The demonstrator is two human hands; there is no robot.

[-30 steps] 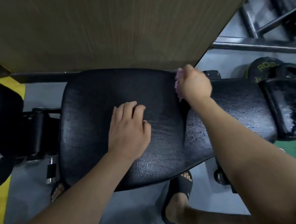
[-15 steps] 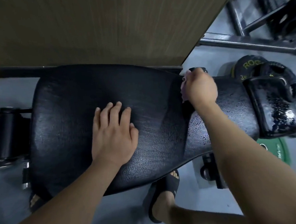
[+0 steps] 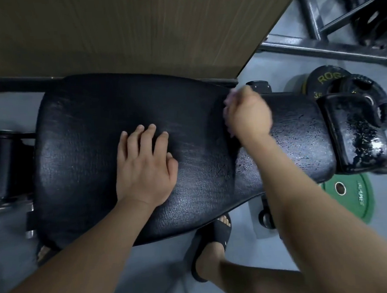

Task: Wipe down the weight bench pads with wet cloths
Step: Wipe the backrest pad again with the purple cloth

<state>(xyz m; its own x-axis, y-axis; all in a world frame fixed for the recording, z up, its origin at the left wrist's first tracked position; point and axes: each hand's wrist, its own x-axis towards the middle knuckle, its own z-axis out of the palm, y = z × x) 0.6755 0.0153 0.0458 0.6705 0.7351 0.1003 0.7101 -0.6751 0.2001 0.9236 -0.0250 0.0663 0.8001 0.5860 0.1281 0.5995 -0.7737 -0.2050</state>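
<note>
Black vinyl bench pads [image 3: 301, 144] show wet streaks as the right hand [image 3: 248, 115], clenched round a pale pink cloth [image 3: 228, 101], keeps scrubbing the seam [image 3: 233, 166] at two o'clock, barely shifted, so that stretch seems unfinished. The left hand [image 3: 144, 167] stays flat, fingers straight, at nine o'clock.

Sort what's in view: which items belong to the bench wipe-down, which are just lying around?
Job: large bench pad, narrow bench pad, pinkish cloth gripped by right hand, left hand resting flat on the large pad.
Lying about: green weight plate, black weight plates, metal rack frame, wooden panel.
</note>
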